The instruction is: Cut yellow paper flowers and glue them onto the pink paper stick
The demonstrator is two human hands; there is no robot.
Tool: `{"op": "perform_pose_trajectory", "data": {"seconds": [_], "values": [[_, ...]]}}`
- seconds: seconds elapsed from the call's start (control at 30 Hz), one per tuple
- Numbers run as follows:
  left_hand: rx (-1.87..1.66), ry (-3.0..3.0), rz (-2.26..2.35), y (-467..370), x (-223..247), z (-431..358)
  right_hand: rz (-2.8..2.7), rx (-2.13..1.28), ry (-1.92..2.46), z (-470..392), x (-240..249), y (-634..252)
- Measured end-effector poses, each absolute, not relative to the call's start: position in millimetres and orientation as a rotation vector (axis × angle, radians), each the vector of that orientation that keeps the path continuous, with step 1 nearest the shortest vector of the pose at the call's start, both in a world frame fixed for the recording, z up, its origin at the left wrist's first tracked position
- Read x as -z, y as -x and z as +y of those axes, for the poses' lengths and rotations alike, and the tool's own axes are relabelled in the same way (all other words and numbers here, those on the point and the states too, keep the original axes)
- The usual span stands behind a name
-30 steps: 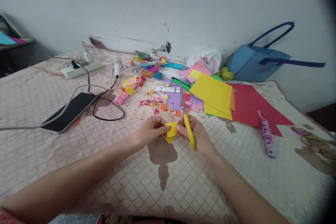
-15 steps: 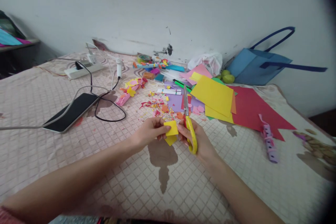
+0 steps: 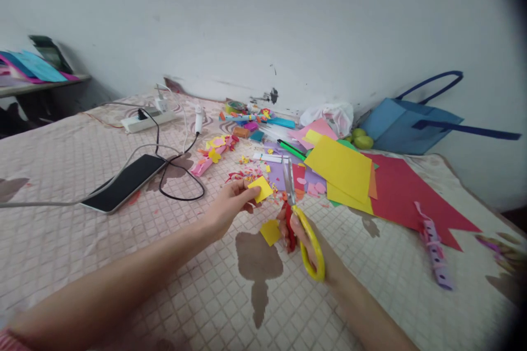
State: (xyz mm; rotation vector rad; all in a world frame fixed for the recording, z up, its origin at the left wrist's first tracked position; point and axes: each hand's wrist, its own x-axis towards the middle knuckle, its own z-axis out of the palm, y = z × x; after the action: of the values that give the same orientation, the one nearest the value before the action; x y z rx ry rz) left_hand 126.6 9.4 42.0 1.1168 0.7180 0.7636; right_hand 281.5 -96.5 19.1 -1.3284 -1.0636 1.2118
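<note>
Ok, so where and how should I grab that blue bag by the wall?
Probably by its upper dark-blue handle, from above: it loops up clear of the bag, leaving an opening to reach through. The other handle juts sideways.

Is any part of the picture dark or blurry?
Head view: the right edge fades to black; in that head view, the brownish clutter at far right looks smeary, the scissors look clearer, and the wall looks softly lit.

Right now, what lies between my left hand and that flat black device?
The head view shows a black cable loop on the cloth between your left hand and the device.
</note>
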Motion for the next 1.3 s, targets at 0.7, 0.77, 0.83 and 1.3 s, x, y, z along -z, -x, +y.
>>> {"op": "perform_pose_trajectory", "data": {"seconds": [0.7,0.77,0.83,1.3], "values": [[-0.939,-1.104,0.640,-118,-63,12,-1.466,-1.128,1.566,-113,-42,-270],[-0.936,-1.115,0.633,-118,-63,13,-1.454,-1.133,1.563,-113,-41,-270],[-0.929,-1.120,0.622,-118,-63,14,-1.447,-1.131,1.579,-112,-40,-270],[-0.913,-1.149,0.602,-117,-61,18,-1.449,-1.103,1.587,-112,-46,-267]]}}
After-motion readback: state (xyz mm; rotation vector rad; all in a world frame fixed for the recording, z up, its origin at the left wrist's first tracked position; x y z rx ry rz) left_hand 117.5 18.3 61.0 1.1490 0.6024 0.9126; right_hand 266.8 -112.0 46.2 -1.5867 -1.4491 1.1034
